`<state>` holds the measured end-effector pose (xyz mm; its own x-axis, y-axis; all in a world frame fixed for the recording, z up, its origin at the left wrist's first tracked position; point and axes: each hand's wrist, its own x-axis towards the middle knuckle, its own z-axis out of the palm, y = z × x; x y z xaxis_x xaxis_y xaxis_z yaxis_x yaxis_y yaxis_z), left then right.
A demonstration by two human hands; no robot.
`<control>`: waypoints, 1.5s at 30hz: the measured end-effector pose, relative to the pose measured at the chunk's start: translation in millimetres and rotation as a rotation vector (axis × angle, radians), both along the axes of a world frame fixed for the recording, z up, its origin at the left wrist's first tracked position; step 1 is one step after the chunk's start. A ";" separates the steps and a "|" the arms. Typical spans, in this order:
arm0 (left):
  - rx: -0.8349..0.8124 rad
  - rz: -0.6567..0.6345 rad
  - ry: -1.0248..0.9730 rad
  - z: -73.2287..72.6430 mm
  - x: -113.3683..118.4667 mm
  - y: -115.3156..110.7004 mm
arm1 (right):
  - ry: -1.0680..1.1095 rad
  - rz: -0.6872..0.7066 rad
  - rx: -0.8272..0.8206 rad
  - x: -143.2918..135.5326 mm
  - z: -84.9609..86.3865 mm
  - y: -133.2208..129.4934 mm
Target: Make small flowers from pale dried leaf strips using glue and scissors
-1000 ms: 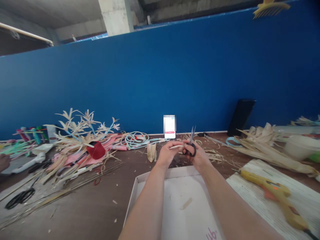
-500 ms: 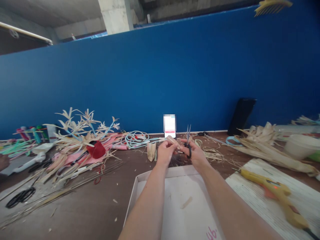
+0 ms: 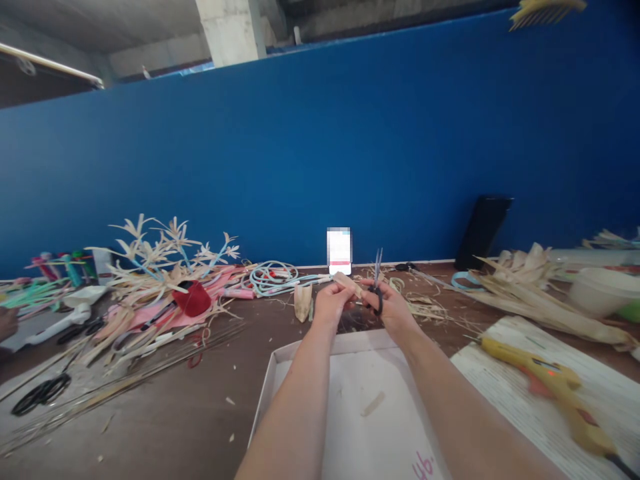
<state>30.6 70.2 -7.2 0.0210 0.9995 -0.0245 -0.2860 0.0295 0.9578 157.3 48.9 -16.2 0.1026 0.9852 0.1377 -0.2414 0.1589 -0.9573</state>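
Observation:
My left hand pinches a small pale strip of dried husk, its fingertips closed on it. Close beside it, my right hand has its fingers through the handles of dark scissors, whose blades point up and away from me. The right fingertips reach towards the strip; whether they touch it I cannot tell. Below my forearms lies a white shallow box with a small husk scrap in it. Left of my left hand, a cut husk piece stands on the table.
A yellow glue gun lies on paper at right, near dried husks and a white bowl. A lit phone leans against the blue wall. Husk flowers, a red roll and black scissors lie left. Another person's hand shows far left.
Both hands stay almost in place, with the husk strip and scissors shifting only slightly. At the far left, the other person's hand has come a little further into view.

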 end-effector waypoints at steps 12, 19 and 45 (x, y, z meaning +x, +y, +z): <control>0.033 0.224 -0.301 7.6 -10.8 5.2 | -0.411 0.285 0.018 -9.7 3.2 -5.7; 0.056 0.249 -0.301 8.6 -7.5 4.8 | -0.415 0.263 0.037 -11.1 3.3 -7.7; 0.034 0.281 -0.243 3.8 -9.6 6.0 | -0.427 0.122 0.013 -15.2 1.1 -6.2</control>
<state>21.0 76.3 -3.5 -0.2534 0.9672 -0.0196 -0.4979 -0.1131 0.8599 142.1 42.7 -15.1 -0.0827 0.9845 0.1548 0.1578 0.1663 -0.9734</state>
